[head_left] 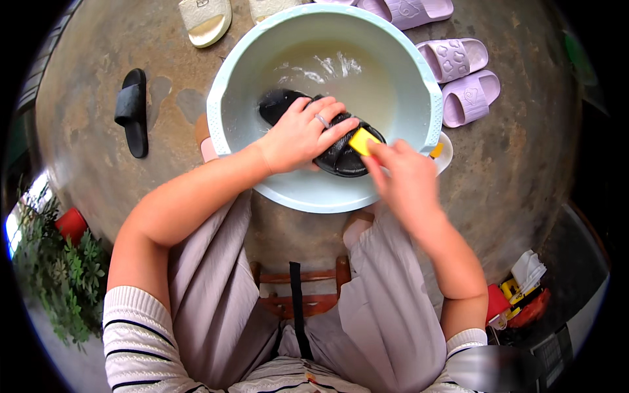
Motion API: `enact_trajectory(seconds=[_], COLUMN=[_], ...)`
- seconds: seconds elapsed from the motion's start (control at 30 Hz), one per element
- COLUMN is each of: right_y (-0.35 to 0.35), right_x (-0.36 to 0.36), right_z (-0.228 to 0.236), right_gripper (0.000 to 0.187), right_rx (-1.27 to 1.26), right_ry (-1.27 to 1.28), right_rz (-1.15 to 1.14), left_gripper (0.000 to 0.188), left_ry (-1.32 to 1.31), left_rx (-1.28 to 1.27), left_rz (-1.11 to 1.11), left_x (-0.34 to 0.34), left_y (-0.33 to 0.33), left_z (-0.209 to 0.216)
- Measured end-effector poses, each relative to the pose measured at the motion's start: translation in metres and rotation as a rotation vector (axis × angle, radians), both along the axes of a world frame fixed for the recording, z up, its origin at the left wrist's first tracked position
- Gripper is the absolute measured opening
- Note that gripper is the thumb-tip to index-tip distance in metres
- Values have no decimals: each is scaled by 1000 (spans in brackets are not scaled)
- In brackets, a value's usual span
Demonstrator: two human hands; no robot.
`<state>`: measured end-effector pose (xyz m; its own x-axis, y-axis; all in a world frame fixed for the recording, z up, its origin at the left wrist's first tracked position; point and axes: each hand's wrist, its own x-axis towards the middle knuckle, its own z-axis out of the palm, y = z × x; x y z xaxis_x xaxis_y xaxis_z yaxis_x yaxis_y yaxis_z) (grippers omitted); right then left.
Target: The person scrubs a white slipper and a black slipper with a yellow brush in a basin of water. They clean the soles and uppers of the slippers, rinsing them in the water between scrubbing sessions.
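A wet black slipper (pixel 342 157) lies tilted inside a large pale blue basin (pixel 226 98), above cloudy water (pixel 341 65). My left hand (pixel 303 134), with a ring on one finger, is wrapped over the slipper's middle and grips it. In my right hand (pixel 405 177) a small yellow brush or sponge (pixel 364 141) is pinched, pressed against the slipper's strap end; which of the two it is I cannot tell. The right hand is slightly blurred. The slipper's underside is hidden.
Another black slipper (pixel 134 114) lies on the concrete floor at the left. Purple slippers (pixel 468 98) stand right of the basin, cream slippers (pixel 206 21) behind it. A potted plant (pixel 62 268) is at the left, a wooden stool (pixel 301 304) between my legs.
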<state>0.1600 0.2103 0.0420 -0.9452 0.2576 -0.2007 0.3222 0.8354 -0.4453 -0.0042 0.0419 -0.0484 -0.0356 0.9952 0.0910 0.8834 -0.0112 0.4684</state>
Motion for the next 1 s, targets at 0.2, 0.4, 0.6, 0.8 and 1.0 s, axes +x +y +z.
enact_trajectory(seconds=[0.2,0.4,0.6,0.8,1.0], right_y=[-4,13,-8,16,8], right_x=[7,15,7,2,-1], right_z=[21,17,-1,45,16], right_gripper=[20,19,22,22,21], right_rx=[-71,-129,-139,-109,-58], right_ry=[-71,-82,-9,-143,-41], right_rz=[71,-65,19,67,-11], left_gripper=[109,100,98,102,112], left_ry=[4,23,23,1,-49], left_rx=[25,23,21,40,18], left_rz=[18,-23,-50,-11,-11], left_x=[-2,1,4,-5,-1], left_y=[7,-10,-3,-13,-6], left_z=[4,5,9,11,9])
